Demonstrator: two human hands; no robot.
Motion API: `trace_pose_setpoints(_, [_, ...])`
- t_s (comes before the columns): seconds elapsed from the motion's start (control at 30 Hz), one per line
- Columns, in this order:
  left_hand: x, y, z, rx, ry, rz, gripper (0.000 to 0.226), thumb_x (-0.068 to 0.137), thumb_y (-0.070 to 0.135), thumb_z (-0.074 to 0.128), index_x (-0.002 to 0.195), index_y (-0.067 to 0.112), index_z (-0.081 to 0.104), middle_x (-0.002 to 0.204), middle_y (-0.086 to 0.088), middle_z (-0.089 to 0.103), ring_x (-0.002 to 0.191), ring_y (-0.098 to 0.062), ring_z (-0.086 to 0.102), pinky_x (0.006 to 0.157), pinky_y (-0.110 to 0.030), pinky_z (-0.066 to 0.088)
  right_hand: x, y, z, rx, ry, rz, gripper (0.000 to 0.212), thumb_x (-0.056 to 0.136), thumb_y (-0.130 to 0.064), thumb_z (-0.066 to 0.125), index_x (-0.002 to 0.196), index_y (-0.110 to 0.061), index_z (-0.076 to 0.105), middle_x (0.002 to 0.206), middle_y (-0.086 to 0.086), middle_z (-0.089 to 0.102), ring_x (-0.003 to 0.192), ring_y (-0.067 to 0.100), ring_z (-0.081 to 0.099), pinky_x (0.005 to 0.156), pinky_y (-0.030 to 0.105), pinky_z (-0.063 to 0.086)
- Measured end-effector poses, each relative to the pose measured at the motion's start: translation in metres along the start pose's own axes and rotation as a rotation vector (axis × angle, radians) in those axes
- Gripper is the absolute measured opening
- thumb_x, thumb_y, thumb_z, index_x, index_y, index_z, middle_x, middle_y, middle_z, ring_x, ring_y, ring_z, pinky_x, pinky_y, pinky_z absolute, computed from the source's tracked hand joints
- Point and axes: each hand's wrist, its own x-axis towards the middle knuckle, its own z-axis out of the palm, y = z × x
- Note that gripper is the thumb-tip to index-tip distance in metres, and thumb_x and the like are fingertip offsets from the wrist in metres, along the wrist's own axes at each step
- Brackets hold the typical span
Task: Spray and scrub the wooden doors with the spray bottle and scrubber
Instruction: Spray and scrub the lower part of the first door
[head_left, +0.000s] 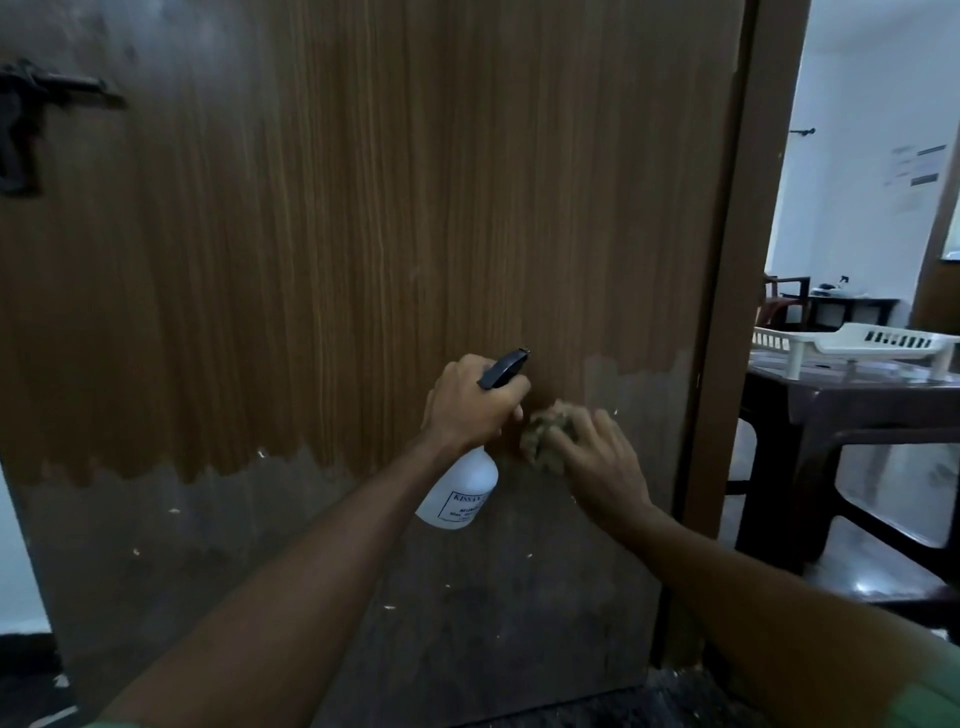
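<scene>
A wooden door (363, 234) fills most of the view; its veneer is worn off along the lower part, leaving a dull grey-brown band. My left hand (467, 405) grips the neck of a white spray bottle (460, 488) with a black trigger head, nozzle aimed at the door. Just to its right, my right hand (592, 457) holds a greenish scrubber (545, 431) against the door near the edge of the worn band.
A black latch (36, 114) sits at the door's upper left. The door frame (727, 312) stands to the right. Beyond it are a dark plastic table (857, 410) carrying a white tray (878, 345), and a chair (784, 301) further back.
</scene>
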Motion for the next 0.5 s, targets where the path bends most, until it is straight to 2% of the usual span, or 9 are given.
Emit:
trace_pose_setpoints(0.1, [0.003,0.002,0.013,-0.013,-0.004,0.003,0.033,0.090,0.040,0.061,0.076,0.014,0.075,0.069,0.005,0.077,0.052,-0.019,0.070,0.059,-0.042,0.060,0.069,0.006,-0.019,0.092,0.245,0.387,0.025,0.093,-0.017,0.062,0.118,-0.015,0.064,0.123,0.014,0.052,0.103,0.032,0.047,0.076,0.040,0.049])
trace_pose_setpoints(0.17, [0.006,0.004,0.023,-0.025,-0.005,0.002,0.031,0.094,0.036,0.063,0.077,0.014,0.075,0.069,0.003,0.078,0.052,-0.019,0.070,0.058,-0.040,0.058,0.092,0.012,-0.024,0.099,0.301,0.472,0.024,0.098,-0.017,0.051,0.118,-0.017,0.065,0.125,0.012,0.054,0.103,0.030,0.049,0.079,0.037,0.047])
trace_pose_setpoints(0.27, [0.008,0.009,0.037,-0.026,0.022,-0.021,0.032,0.089,0.038,0.061,0.071,0.015,0.075,0.067,0.004,0.077,0.050,-0.020,0.069,0.059,-0.042,0.059,0.045,0.017,-0.006,-0.007,0.270,0.306,0.026,0.095,-0.014,0.064,0.120,-0.017,0.067,0.125,0.015,0.057,0.101,0.032,0.052,0.083,0.039,0.050])
trace_pose_setpoints(0.33, [0.008,0.012,0.046,-0.033,0.026,-0.026,0.035,0.087,0.040,0.058,0.071,0.013,0.074,0.067,0.003,0.076,0.053,-0.023,0.070,0.061,-0.049,0.062,-0.008,0.018,0.008,-0.023,0.135,0.127,0.045,0.083,-0.017,0.078,0.125,-0.018,0.061,0.127,0.017,0.052,0.103,0.035,0.050,0.085,0.047,0.054])
trace_pose_setpoints(0.4, [0.005,0.015,0.055,-0.036,0.012,-0.003,0.037,0.087,0.041,0.058,0.072,0.011,0.074,0.066,0.002,0.076,0.055,-0.024,0.070,0.062,-0.055,0.063,-0.033,0.030,0.010,-0.010,0.025,-0.027,0.056,0.076,-0.020,0.083,0.125,-0.020,0.054,0.126,0.017,0.051,0.104,0.035,0.049,0.084,0.049,0.055])
trace_pose_setpoints(0.43, [0.006,0.017,0.058,-0.027,0.007,0.006,0.037,0.087,0.041,0.058,0.071,0.013,0.074,0.066,0.002,0.076,0.055,-0.022,0.070,0.063,-0.055,0.063,-0.029,0.035,0.008,0.003,0.024,-0.038,0.054,0.079,-0.020,0.080,0.126,-0.020,0.053,0.126,0.017,0.053,0.103,0.035,0.050,0.081,0.049,0.056])
trace_pose_setpoints(0.5, [0.007,0.020,0.065,-0.022,0.007,0.001,0.035,0.088,0.040,0.058,0.069,0.016,0.075,0.065,0.005,0.076,0.055,-0.018,0.070,0.064,-0.051,0.064,-0.001,0.042,0.001,0.026,0.109,0.079,0.037,0.091,-0.016,0.066,0.126,-0.018,0.059,0.127,0.018,0.057,0.100,0.036,0.052,0.076,0.044,0.055])
